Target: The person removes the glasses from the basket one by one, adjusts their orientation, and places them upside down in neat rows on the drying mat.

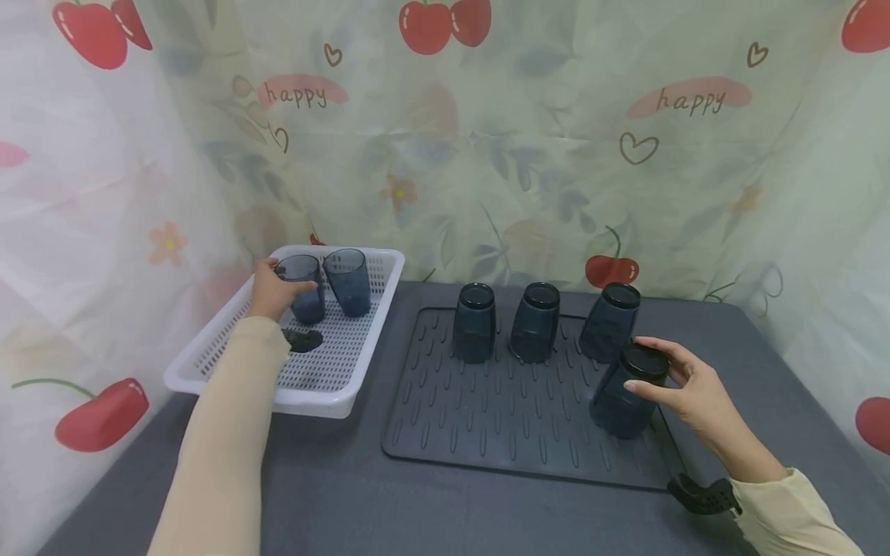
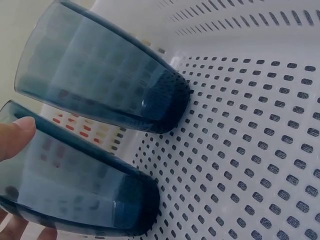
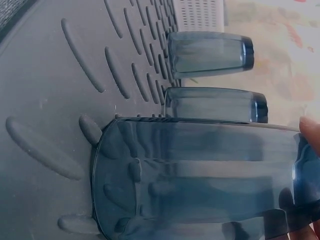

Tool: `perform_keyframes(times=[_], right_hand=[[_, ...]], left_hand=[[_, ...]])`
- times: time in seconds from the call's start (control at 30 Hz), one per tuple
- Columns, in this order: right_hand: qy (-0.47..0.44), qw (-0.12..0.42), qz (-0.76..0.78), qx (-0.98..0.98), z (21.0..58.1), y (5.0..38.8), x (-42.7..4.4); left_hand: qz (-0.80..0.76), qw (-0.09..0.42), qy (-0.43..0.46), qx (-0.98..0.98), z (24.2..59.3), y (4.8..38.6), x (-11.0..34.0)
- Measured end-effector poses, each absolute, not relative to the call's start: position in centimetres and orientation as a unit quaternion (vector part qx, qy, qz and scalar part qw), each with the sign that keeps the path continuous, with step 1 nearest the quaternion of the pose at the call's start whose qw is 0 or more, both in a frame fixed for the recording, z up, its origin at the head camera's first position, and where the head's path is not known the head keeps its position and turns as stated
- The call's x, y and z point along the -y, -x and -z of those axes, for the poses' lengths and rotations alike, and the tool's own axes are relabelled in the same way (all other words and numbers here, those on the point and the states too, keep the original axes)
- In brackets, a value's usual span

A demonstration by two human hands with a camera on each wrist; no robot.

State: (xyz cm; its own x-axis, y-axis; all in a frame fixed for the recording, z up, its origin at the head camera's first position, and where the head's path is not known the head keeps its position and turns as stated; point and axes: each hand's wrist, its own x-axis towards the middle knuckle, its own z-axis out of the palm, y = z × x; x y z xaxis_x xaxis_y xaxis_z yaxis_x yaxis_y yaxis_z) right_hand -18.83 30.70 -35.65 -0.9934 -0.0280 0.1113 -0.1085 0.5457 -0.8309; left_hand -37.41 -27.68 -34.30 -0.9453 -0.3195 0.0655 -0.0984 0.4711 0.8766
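My left hand (image 1: 270,293) grips a blue-grey tinted drinking glass (image 1: 307,303) standing mouth up in the white basket (image 1: 361,363). Thumb and fingers lie on opposite sides of it near the rim, as the left wrist view shows. Just beside it, a second upright glass (image 1: 351,287) leans a little. At the right, my right hand (image 1: 695,390) holds an upside-down glass (image 1: 621,405) near its base, thumb on one side and fingers on the other. In the right wrist view, that glass's rim meets the dark ridged drying mat (image 3: 40,100).
Along the mat's far edge stand three upside-down glasses: a left one (image 1: 475,328), a middle one (image 1: 535,328) and a right one (image 1: 609,324) just behind the held glass. A dark grey cloth (image 1: 361,486) covers the table. Patterned curtains (image 1: 445,170) enclose the back and sides.
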Motion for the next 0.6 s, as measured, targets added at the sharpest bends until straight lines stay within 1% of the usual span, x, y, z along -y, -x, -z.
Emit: perform_keyframes(times=[0.2, 0.33, 0.6], right_hand=[[-0.039, 0.043, -0.478, 0.877, 35.77, 18.81, -30.67], [-0.042, 0.046, -0.48, 0.875, 35.86, 18.85, -30.7], [-0.042, 0.047, -0.478, 0.876, 35.91, 18.89, -30.7]], left_hand=[[0.449, 0.089, -0.12, 0.881, 34.56, 37.58, 28.03], [0.429, 0.087, -0.117, 0.892, 34.51, 37.56, 28.09], [0.491, 0.073, -0.094, 0.863, 34.53, 37.55, 28.29]])
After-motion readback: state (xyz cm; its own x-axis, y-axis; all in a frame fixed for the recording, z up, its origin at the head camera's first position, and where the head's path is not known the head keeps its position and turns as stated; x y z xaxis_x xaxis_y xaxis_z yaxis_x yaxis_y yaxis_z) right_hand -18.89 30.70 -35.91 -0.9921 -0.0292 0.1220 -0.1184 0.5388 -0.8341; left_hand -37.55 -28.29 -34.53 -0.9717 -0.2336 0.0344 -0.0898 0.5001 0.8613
